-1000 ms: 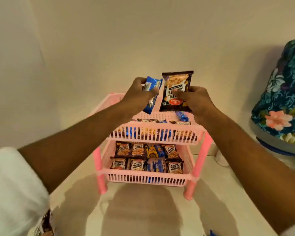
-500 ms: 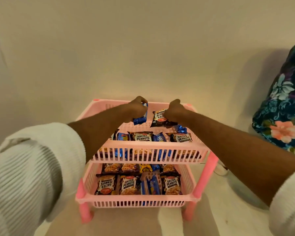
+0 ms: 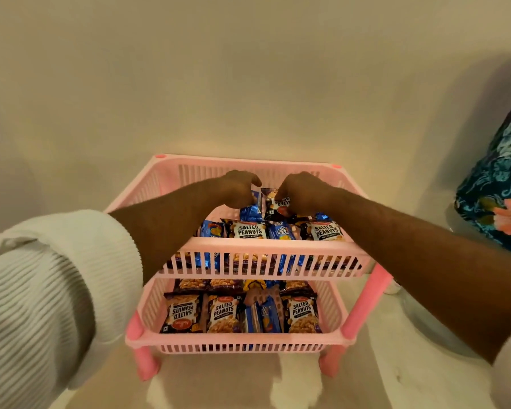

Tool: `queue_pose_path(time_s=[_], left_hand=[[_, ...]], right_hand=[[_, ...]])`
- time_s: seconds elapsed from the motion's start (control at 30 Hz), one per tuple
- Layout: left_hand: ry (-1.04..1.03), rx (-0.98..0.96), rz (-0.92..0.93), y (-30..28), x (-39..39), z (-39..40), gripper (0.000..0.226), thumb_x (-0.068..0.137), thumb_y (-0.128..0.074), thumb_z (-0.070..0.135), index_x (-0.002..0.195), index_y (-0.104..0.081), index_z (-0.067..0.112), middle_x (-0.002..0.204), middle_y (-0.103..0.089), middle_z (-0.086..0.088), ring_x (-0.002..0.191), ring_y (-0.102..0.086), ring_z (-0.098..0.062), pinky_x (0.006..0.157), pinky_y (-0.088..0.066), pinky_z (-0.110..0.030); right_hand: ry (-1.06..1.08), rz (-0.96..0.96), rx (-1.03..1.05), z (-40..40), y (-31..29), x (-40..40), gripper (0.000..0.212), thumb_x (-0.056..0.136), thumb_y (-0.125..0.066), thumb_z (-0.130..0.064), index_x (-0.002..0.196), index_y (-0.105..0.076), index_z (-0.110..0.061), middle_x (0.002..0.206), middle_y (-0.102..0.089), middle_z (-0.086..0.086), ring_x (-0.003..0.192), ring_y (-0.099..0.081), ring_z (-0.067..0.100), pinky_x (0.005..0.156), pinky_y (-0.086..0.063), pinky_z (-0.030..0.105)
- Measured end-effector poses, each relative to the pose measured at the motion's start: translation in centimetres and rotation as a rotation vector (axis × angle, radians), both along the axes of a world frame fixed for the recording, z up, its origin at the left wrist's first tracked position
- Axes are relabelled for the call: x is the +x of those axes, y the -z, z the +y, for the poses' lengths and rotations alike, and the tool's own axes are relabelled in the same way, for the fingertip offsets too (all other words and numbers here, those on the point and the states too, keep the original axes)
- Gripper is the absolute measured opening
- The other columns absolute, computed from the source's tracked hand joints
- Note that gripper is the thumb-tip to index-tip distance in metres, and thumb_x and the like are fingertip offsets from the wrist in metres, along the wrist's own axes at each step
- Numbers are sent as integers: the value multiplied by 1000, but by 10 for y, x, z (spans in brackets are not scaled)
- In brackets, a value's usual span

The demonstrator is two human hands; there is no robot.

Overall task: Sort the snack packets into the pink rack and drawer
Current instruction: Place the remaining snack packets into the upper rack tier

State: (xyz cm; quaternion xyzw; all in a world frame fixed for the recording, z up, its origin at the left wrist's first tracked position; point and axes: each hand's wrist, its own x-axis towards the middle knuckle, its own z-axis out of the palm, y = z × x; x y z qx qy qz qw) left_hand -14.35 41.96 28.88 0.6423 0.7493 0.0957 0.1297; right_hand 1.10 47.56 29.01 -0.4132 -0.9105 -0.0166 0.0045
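A pink two-tier rack (image 3: 260, 245) stands against the wall. Both my hands reach into the back of its top tier. My left hand (image 3: 238, 188) grips a blue biscuit packet (image 3: 250, 210), set down behind the front row. My right hand (image 3: 300, 191) pinches a dark salted peanuts packet (image 3: 278, 208) right beside it. The front row of the top tier holds peanut packets (image 3: 250, 230) and blue packets (image 3: 282, 231). The lower tier (image 3: 242, 341) is lined with several peanut and blue packets.
A bundle in floral blue fabric (image 3: 497, 184) sits at the right, close to the rack. The beige wall (image 3: 248, 84) rises directly behind the rack. Pale floor (image 3: 410, 379) lies in front and to the right.
Both hands have lowered from above the rack into the back of the top tier, carrying the blue packet and the peanuts packet down onto it. The camera has moved closer.
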Motion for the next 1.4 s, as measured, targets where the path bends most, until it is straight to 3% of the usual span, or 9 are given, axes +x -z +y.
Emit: queue_pose_path(time_s=[0.13,0.3,0.63,0.77,0.97,1.1,1.2,1.3,1.4], left_hand=[[57,-145,16,-1,-8,1,58,95,-54,5,150,-36,14,152,-40,-10,133,-44,-29,102,-42,-37],[69,-59,-27,6,-10,5,66,89,-64,2,148,-40,17,148,-44,-11,123,-52,-31,89,-52,-35],[110,-40,116,5,-10,3,59,94,-58,10,149,-37,17,154,-38,-8,139,-38,-29,110,-38,-39],[97,67,58,-14,-5,-23,50,96,-52,3,143,-46,17,151,-42,-6,138,-41,-25,109,-36,-36],[-9,318,-102,-31,3,-93,33,97,-46,3,119,-66,17,134,-59,-6,115,-58,-22,87,-50,-31],[-96,535,-239,-27,10,-144,33,92,-46,-2,102,-73,14,105,-72,-1,94,-65,-14,75,-51,-22],[-156,684,-374,-19,16,-187,36,88,-40,-6,97,-72,9,86,-73,-3,74,-66,-10,71,-57,-26],[-245,730,-516,1,23,-229,36,87,-38,-8,94,-70,5,77,-70,-5,66,-67,-15,63,-58,-25],[-312,684,-551,36,28,-263,33,87,-40,-9,92,-69,6,74,-70,-4,61,-66,-14,57,-55,-22]], right_hand=[[9,1,-9,4,-2,4,44,82,-79,-14,124,-69,-17,125,-69,4,111,-63,23,93,-48,33],[-12,26,-17,6,1,5,45,82,-80,-16,125,-67,-16,127,-67,4,114,-61,24,97,-48,35],[-41,42,-50,1,0,11,51,84,-76,-12,133,-61,-19,138,-60,4,126,-54,24,106,-40,36],[-27,148,-57,-15,-10,18,49,83,-78,-15,130,-63,-18,135,-62,2,123,-55,22,101,-40,32],[-70,391,38,-64,-22,34,32,89,-73,-20,121,-69,-18,124,-68,2,107,-63,16,89,-45,27],[-129,593,110,-104,-20,40,21,89,-72,-28,109,-72,-22,110,-72,-4,97,-63,10,90,-53,32],[-219,793,215,-139,-10,42,14,89,-68,-27,101,-73,-22,99,-72,-5,90,-64,9,86,-55,34],[-340,970,178,-172,11,43,13,89,-65,-26,96,-74,-20,92,-72,-7,85,-66,9,80,-56,33],[-398,1016,63,-202,44,40,12,89,-67,-26,97,-74,-19,93,-72,-7,86,-66,8,79,-57,32]])
